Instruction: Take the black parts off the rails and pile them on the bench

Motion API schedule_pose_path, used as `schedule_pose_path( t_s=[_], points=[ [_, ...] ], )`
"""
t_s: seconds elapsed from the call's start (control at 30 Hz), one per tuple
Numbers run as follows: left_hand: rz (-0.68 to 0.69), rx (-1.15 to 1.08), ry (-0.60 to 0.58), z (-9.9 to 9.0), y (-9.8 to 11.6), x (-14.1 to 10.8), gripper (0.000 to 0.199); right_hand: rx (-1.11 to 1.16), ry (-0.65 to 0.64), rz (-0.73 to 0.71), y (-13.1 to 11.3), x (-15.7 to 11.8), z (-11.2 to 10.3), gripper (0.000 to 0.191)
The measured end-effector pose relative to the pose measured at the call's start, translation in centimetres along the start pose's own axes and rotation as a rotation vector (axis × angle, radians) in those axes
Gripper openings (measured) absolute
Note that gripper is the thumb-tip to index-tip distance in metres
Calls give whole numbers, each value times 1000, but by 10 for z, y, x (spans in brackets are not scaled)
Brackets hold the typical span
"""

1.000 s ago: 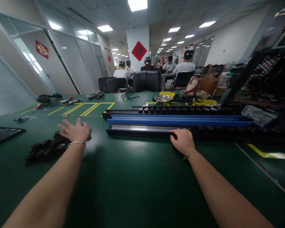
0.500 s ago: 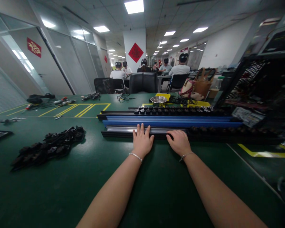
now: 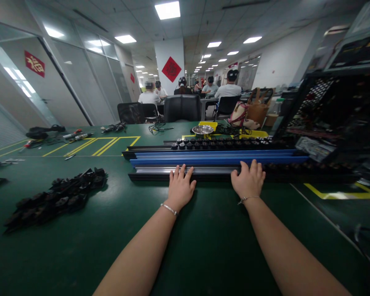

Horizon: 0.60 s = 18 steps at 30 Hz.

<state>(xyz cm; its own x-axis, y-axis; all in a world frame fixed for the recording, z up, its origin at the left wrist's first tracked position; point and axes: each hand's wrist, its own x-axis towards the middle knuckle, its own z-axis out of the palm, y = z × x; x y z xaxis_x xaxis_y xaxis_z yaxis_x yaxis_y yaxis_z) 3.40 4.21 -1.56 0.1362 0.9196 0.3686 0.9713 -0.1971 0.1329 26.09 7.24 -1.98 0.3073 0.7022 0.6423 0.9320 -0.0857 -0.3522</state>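
Note:
Both hands reach forward over the green table to a long black rail (image 3: 151, 177) with a shiny metal channel along its top. My left hand (image 3: 181, 189) lies on the rail, its fingers spread across the channel. Farther right, my right hand (image 3: 249, 179) rests at the same rail with its fingers apart, near where small dark parts (image 3: 283, 169) begin to line it. Directly behind runs a blue rail (image 3: 203, 157). Beyond that is another black rail (image 3: 130, 154) with a row of small black parts (image 3: 200, 144) along it.
A heap of black parts (image 3: 57, 197) lies at left. Behind the rails stand a metal bowl (image 3: 202, 130) and yellow trays (image 3: 254, 134). A dark mesh rack (image 3: 314, 102) rises at right. Tools and cables (image 3: 77, 135) lie at back left. People sit at farther tables.
My right hand has shifted right along the rail, and its fingers have opened out. My left hand keeps its place on the rail. The view has turned slightly.

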Motion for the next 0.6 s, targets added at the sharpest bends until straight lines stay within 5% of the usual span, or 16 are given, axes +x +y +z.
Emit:
schedule_pose_path(
  t_s=[0.6],
  points=[
    [-1,8,2,2,-1,1,56,38,-110,-37,-8,-2,0,39]
  ],
)
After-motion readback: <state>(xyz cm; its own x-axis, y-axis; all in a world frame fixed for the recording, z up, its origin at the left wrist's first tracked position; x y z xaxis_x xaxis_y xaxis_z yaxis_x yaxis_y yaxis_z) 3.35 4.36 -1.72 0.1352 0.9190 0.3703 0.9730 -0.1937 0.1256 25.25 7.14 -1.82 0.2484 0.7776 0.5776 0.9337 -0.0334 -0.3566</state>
